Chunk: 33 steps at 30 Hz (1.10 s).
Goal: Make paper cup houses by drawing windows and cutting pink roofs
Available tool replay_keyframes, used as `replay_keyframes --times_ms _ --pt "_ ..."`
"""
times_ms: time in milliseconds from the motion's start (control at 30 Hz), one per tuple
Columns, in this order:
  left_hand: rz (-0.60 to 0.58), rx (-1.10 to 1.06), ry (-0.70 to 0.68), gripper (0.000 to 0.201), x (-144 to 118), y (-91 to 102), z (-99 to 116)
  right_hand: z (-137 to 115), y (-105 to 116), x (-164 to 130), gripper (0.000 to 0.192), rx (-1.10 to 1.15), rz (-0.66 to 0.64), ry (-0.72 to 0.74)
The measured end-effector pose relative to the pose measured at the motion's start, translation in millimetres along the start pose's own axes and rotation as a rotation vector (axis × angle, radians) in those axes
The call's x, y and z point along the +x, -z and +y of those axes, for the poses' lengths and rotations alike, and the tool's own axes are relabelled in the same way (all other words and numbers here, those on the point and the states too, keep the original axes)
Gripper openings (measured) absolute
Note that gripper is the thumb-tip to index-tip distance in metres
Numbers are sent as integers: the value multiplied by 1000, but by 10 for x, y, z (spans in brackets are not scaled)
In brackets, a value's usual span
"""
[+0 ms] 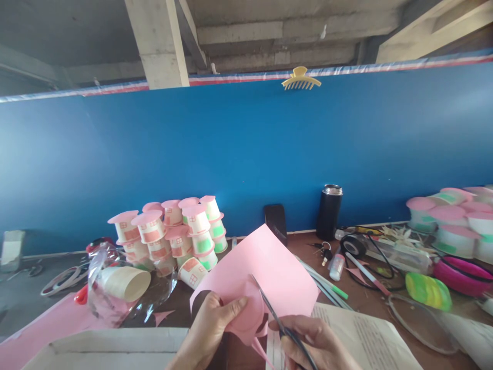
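Note:
A sheet of pink paper (269,257) is held up over the table by my left hand (210,326), its thumb pressed on a round outlined part of the sheet. My right hand (308,339) grips a pair of dark scissors (275,313). The blades lie at the edge of the rounded part, and one blade shows in front of the paper. A narrow cut strip of pink paper (262,349) dangles below. Part of the scissor handles is hidden by my fingers.
Stacked paper cups with pink lids (173,231) stand at the back left. One cup (192,272) lies tilted before them. A black flask (329,211), a dark phone (275,221), printed paper (358,334) and a plastic bag (111,288) surround my hands. Behind rises a blue panel (242,144).

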<state>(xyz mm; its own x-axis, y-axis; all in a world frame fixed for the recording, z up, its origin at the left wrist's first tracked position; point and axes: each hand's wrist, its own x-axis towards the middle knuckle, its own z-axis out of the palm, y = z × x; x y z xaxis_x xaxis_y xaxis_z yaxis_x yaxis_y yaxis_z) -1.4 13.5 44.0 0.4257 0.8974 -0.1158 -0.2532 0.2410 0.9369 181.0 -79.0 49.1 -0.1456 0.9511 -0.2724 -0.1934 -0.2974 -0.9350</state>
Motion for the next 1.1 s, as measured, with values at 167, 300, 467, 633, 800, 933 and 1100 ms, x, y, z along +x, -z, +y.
replay_keyframes --times_ms 167,300,467,633,800,933,1100 --pt "-49 -6 18 45 -11 13 26 33 21 10 58 -7 -13 36" --pt "11 -46 13 50 -1 16 9 73 38 16 58 -29 -7 72" --pt "-8 -88 17 49 -16 -1 38 69 54 15 62 17 -18 40" --pt "15 -97 31 46 -38 8 74 -8 42 3 52 39 -97 72" --pt "49 -86 5 48 -11 20 27 56 44 58 55 -58 -83 40" --pt "105 -4 13 52 20 33 -12 155 49 107 57 -164 6 71" --pt "165 55 38 52 40 82 -23 182 59 114 48 -227 -12 120"
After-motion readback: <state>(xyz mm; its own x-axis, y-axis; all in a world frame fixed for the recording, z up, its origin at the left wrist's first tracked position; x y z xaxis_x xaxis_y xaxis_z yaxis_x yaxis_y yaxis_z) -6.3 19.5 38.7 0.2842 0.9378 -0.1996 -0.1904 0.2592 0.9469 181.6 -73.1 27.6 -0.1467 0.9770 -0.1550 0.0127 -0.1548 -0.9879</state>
